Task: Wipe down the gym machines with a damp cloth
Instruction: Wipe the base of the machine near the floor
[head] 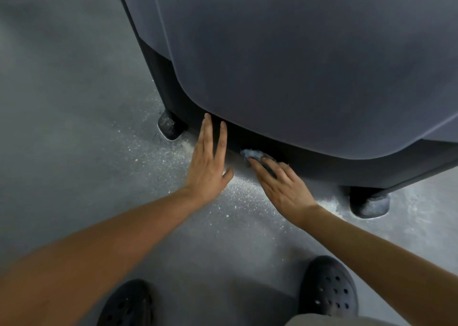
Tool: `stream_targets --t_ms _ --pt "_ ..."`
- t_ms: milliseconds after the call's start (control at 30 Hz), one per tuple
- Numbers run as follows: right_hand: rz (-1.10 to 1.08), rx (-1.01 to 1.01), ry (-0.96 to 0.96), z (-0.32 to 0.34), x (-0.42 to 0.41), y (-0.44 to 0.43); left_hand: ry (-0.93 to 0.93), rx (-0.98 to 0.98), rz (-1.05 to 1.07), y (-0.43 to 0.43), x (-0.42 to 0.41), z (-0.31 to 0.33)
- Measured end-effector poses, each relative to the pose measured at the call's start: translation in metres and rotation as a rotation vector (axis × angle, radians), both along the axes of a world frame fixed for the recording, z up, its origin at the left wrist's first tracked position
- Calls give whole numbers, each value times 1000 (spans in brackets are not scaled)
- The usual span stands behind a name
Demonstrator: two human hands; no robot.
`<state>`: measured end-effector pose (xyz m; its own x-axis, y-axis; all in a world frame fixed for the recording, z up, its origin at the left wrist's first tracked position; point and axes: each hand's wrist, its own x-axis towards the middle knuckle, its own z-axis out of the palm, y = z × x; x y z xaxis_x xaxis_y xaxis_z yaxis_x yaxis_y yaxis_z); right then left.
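Note:
A large gym machine with a smooth grey housing fills the upper right, with a black base band along its bottom edge. My left hand lies flat with straight fingers against the black band near the left corner. My right hand presses a small crumpled blue-grey cloth against the same band with straight fingers. The cloth shows past my fingertips; the rest is under the hand.
Two dusty black rubber feet, the left foot and the right foot, hold the machine off the grey floor. White dust speckles the floor under the machine's edge. My black perforated clogs, left and right, stand at the bottom.

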<state>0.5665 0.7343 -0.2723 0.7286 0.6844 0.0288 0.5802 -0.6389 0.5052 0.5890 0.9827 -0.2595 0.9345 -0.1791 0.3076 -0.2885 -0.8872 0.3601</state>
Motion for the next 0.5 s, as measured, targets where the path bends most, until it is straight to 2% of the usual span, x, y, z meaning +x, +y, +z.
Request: stream_targets --t_ms 100,333,500 --pt "18 -14 72 -4 1 -1 -14 34 14 3 5 -9" --pt "-3 208 -146 41 1 -5 -50 2 6 2 5 -15" --pt "24 144 -122 9 1 -15 -117 48 -26 4 3 -12"
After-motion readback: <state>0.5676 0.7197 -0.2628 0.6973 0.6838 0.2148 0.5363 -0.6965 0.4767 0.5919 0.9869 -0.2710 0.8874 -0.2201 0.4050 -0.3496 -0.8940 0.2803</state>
